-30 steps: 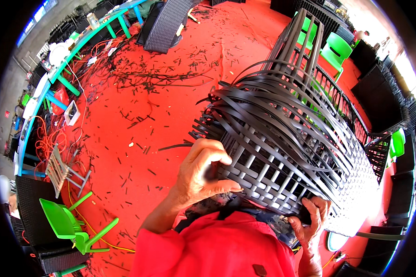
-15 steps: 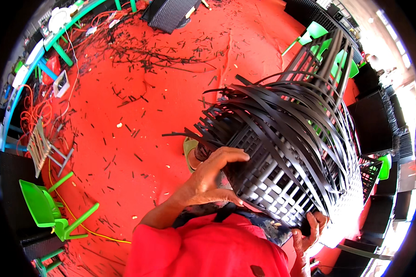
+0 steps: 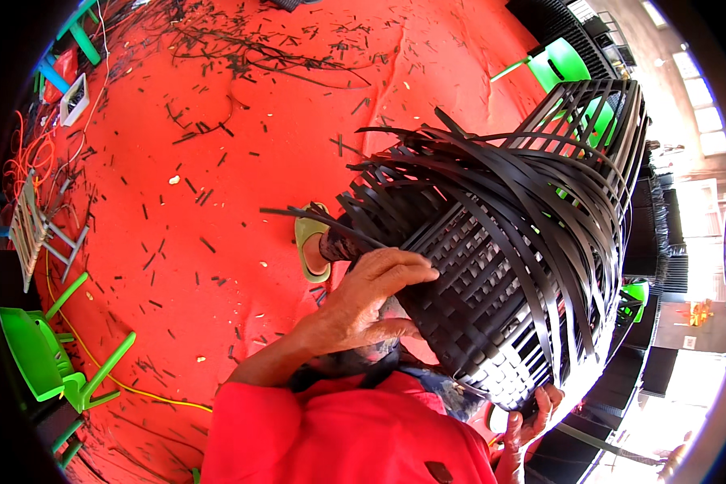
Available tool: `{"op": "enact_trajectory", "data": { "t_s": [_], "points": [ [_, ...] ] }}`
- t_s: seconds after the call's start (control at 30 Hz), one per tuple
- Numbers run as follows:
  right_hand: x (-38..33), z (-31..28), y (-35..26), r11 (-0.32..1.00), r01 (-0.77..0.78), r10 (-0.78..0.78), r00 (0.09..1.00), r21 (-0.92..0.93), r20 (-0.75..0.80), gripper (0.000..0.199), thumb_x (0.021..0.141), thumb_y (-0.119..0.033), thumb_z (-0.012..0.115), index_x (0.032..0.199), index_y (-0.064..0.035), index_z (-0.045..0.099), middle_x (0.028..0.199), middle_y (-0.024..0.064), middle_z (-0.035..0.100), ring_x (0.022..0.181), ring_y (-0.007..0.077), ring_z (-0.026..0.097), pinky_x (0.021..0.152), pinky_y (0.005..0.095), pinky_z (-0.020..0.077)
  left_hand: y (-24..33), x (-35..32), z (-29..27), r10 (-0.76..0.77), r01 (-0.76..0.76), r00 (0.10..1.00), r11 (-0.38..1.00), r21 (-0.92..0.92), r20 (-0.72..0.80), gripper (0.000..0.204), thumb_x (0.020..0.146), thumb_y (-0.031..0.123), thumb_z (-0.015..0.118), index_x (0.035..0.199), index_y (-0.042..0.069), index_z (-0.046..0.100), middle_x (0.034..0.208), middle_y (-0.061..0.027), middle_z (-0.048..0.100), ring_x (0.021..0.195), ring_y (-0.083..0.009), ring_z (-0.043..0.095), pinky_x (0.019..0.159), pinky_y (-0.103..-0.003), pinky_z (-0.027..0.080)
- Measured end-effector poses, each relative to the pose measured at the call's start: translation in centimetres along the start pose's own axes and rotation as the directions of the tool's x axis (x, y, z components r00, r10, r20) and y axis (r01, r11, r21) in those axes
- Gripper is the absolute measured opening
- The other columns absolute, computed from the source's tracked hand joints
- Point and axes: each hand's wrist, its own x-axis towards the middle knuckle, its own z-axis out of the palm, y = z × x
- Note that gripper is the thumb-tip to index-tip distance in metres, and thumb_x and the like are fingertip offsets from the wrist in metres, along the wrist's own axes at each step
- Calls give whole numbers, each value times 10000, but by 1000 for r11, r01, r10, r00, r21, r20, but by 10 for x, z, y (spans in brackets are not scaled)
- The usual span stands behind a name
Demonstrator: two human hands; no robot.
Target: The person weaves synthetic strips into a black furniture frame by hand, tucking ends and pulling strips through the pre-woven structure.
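A chair frame partly woven with black plastic strips (image 3: 508,242) lies tilted across my lap, loose strip ends fanning out toward the left. My left hand (image 3: 371,298) rests on the woven panel's near left edge, fingers curled over the strips. At the lower right my right hand (image 3: 532,415) grips the frame's bottom edge from underneath, mostly hidden by the weave. My red sleeve (image 3: 331,440) fills the lower middle. A foot in a green sandal (image 3: 310,246) shows just left of the frame.
Red floor (image 3: 218,161) littered with short black strip offcuts. Green plastic chairs stand at the lower left (image 3: 44,355) and the top right (image 3: 565,64). An orange cable coil (image 3: 20,169) and a metal frame (image 3: 32,230) lie at the left. Dark woven furniture (image 3: 661,234) is stacked at right.
The view has swung left and downward, so the woven frame now sits further right. My left hand has slid a little along the weave's edge; my right hand keeps its hold underneath.
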Motion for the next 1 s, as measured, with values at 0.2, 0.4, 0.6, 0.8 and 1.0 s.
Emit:
{"op": "enact_trajectory", "data": {
  "t_s": [0.2,0.4,0.6,0.8,1.0],
  "points": [
    [6,3,-5,996,-55,56,998,71,-18,556,765,-543,660,1003,-49,569,842,107,478,784,245,459,749,396,360,7,7,-11,10,-12,1000,992,126,18,700,582,285,813,1191,85,531,1172,-93,523,1087,-294,487,943,-398,363],
    [13,2,-1,999,51,-51,998,8,39,565,763,-517,678,1063,-49,575,900,103,499,815,232,462,724,366,365,70,19,7,310,-276,951,855,440,-6,826,606,600,727,1191,47,542,1257,-155,457,1206,-381,425,988,-488,370],
    [23,1,-4,995,69,-69,998,70,-2,515,649,-406,776,1040,-98,641,873,63,538,768,240,474,700,370,378,82,26,30,334,-323,938,738,592,95,640,632,496,752,1132,125,606,1253,-103,378,1169,-337,406,959,-466,390],
    [21,6,-8,994,85,-78,992,64,-98,523,614,-357,787,1059,-127,638,940,38,564,789,225,507,704,357,396,108,22,38,305,-327,933,498,803,191,623,637,508,739,1065,72,620,1206,-104,436,1166,-338,406,952,-486,391],
    [-8,3,-9,960,176,-131,970,217,-206,397,569,-166,787,941,-100,666,989,40,604,870,222,577,725,359,454,118,32,82,194,-493,870,381,782,454,573,663,461,715,1070,67,626,1073,-80,547,1016,-293,513,897,-463,390]
  ]
}}
